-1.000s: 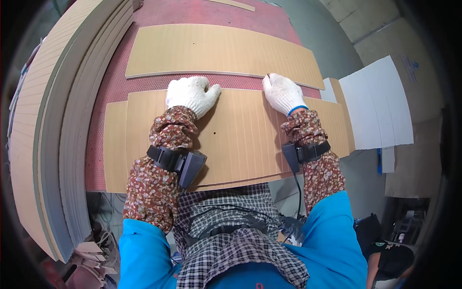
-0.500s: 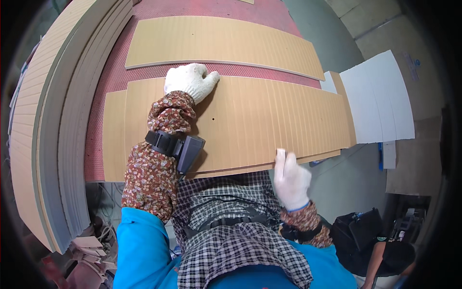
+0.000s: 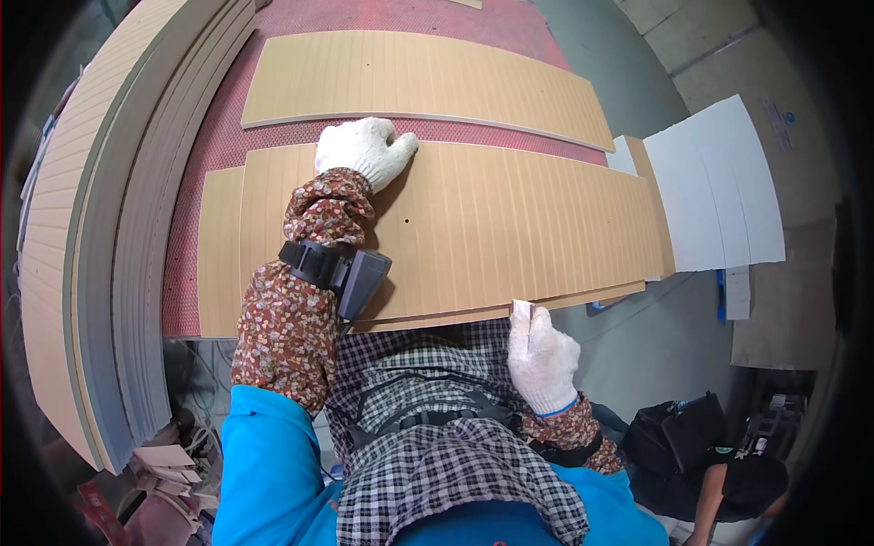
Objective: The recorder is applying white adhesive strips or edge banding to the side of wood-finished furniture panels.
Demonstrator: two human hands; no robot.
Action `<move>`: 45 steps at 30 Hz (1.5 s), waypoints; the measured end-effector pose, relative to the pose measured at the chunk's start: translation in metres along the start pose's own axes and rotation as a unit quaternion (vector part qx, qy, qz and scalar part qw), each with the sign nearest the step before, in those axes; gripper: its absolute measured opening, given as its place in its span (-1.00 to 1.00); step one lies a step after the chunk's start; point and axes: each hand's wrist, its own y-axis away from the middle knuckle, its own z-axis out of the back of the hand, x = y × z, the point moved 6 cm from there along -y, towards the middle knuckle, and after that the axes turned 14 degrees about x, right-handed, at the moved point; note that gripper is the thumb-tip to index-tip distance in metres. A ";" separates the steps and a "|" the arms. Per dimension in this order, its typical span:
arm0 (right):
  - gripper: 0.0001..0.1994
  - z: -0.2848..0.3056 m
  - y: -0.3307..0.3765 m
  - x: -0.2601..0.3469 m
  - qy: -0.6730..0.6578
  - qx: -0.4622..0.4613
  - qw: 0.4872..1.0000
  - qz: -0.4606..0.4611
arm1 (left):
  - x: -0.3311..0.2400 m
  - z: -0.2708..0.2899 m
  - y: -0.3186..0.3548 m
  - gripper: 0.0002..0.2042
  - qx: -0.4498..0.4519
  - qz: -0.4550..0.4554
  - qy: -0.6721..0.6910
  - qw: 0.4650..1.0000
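My left hand [image 3: 364,149], in a white glove, presses flat on the far edge of a tan grooved board [image 3: 510,227] lying on the red mat [image 3: 228,136]. A black device is strapped to that forearm. My right hand [image 3: 543,357], also gloved, is at the board's near edge and grips a small pale block [image 3: 523,310] against that edge. A second tan board [image 3: 410,77] lies farther back on the mat, apart from the near one.
A tall stack of grey and tan boards [image 3: 100,237] curves along the left. White sheets [image 3: 719,187] lie on the floor at right. Another person [image 3: 728,482] crouches by a black bag [image 3: 678,428] at lower right.
My right hand left the board's far edge, dropped to the near edge and now holds a small block there. My left hand stays on the far edge.
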 end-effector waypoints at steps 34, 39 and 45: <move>-0.72 -0.001 -0.052 0.001 0.076 -0.002 0.996 0.045 | -0.001 -0.001 -0.002 -0.48 -0.007 0.006 -0.003 1.000; -0.75 -0.008 -0.004 -0.001 0.015 -0.040 0.999 -0.004 | -0.001 -0.001 -0.002 -0.48 -0.033 -0.006 -0.008 0.999; -0.76 -0.007 0.001 0.008 -0.018 -0.007 1.000 0.010 | 0.001 -0.002 -0.002 -0.49 -0.022 -0.001 -0.002 1.000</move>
